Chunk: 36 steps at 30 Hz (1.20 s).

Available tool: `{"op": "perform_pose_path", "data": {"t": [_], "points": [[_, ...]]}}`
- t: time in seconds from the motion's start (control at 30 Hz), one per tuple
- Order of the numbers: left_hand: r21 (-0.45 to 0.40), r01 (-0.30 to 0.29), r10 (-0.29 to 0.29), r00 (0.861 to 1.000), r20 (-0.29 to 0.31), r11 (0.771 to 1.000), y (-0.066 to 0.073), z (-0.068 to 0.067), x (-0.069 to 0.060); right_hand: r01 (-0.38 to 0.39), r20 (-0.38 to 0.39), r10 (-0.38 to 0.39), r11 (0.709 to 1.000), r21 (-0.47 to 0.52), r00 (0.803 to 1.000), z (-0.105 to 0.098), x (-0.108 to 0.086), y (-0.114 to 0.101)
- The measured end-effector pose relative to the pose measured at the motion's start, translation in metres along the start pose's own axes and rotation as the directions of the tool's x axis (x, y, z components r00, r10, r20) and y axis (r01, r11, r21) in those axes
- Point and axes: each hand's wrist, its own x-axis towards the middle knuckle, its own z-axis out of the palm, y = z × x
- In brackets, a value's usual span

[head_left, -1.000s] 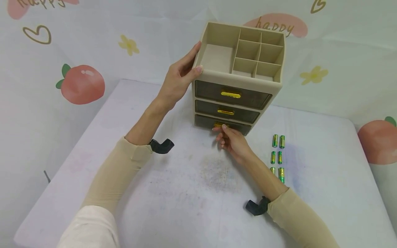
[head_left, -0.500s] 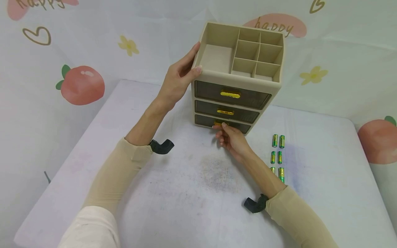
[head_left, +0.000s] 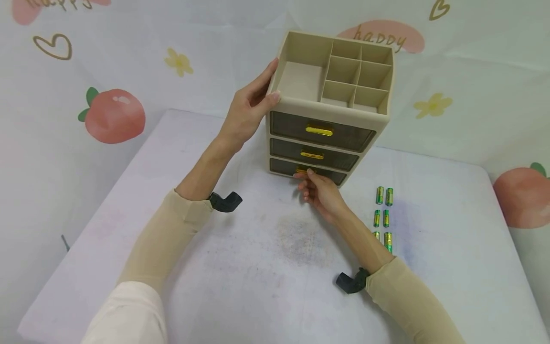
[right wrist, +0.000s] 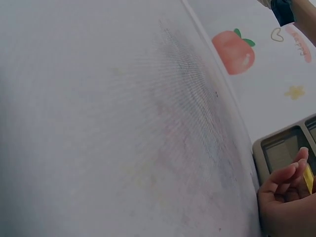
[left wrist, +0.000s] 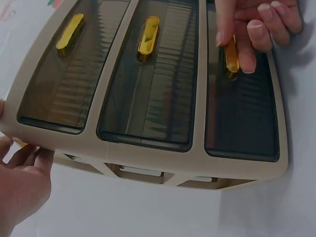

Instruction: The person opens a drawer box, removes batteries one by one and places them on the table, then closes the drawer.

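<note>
A beige drawer organizer (head_left: pixel 331 109) with three dark see-through drawers stands at the back of the table. In the head view my left hand (head_left: pixel 244 112) grips its upper left side, thumb on the front rim and fingers along the side wall. My right hand (head_left: pixel 324 196) pinches the gold handle (left wrist: pixel 231 55) of the bottom drawer (left wrist: pixel 242 116) between thumb and index finger; the other fingers are loosely bent. All three drawers look pushed in. The right wrist view catches only part of the right hand (right wrist: pixel 289 197) at a drawer front.
Several green-and-yellow batteries (head_left: pixel 386 218) lie in two columns right of the organizer, the nearest partly hidden by the right forearm. The organizer's open top (head_left: pixel 301 81) has one large and several small compartments. A printed cloth (head_left: pixel 215 33) hangs behind the table (head_left: pixel 240 286).
My right hand and the bottom drawer's handle have shifted very slightly toward the organizer. The left hand keeps its place on the side.
</note>
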Motion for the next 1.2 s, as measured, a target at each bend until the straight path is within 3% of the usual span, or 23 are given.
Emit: {"op": "perform_pose_path", "data": {"t": [0.3,0.57,0.83,1.0,1.07,1.2], "points": [[0.011,-0.039,0.039,0.999,-0.002,0.999,-0.002,0.002,0.001,-0.051,0.019,0.050,0.999,0.020,0.999,-0.007,-0.002,-0.002],[0.042,-0.027,0.028,0.999,-0.018,0.999,-0.005,-0.001,-0.004,-0.041,0.039,0.050,0.975,-0.219,0.998,-0.010,-0.018,-0.005],[0.070,0.084,-0.083,0.996,-0.015,0.994,-0.013,-0.007,-0.020,0.030,0.036,-0.015,0.881,-0.472,0.999,-0.029,-0.047,-0.018],[0.162,0.087,-0.086,0.996,-0.011,0.983,-0.020,-0.012,-0.029,0.064,0.023,-0.062,0.816,-0.575,0.998,-0.042,-0.062,-0.024],[0.226,0.097,-0.098,0.995,-0.007,0.969,-0.021,-0.015,-0.033,0.081,0.018,-0.088,0.789,-0.609,0.996,-0.048,-0.068,-0.028],[0.340,0.149,-0.163,0.987,0.013,0.929,-0.037,-0.026,-0.040,0.092,0.003,-0.123,0.723,-0.685,0.992,-0.060,-0.082,-0.035]]}}
